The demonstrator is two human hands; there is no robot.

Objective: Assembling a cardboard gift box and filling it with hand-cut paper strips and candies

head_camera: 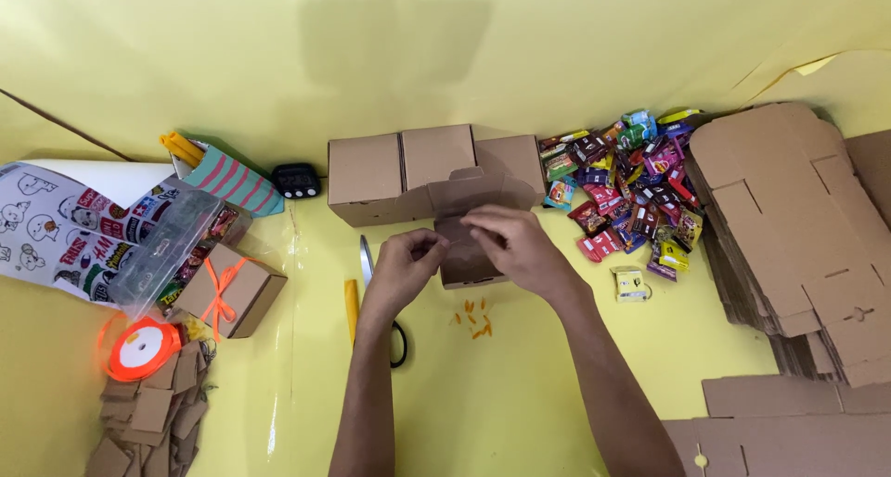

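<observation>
Both hands meet over a small open cardboard box (469, 254) near the middle of the yellow tabletop (520, 384). The left hand (404, 268) has its fingers pinched together at the box's left edge, and the right hand (515, 245) curls over the top right, fingers closed on what looks like a flap or a thin clear sheet; exactly what each grip clamps is hard to tell. The box sits just in front of a row of folded boxes (408, 171), its raised lid flap (478, 191) standing toward the far side and its opening facing up; its long axis runs roughly left to right. Judging by the layout, the work is partway along: one finished box tied with orange ribbon (232, 291) rests at the left, several boxes are folded but not tied, and a tall stack of flat cardboard blanks (798, 236) waits at the right. A heap of wrapped sweets (631, 189) lies beside the row, apparently not yet packed. Scissors (371, 282) lie by the left wrist, and an orange ribbon spool (141, 345) sits at the far left.
</observation>
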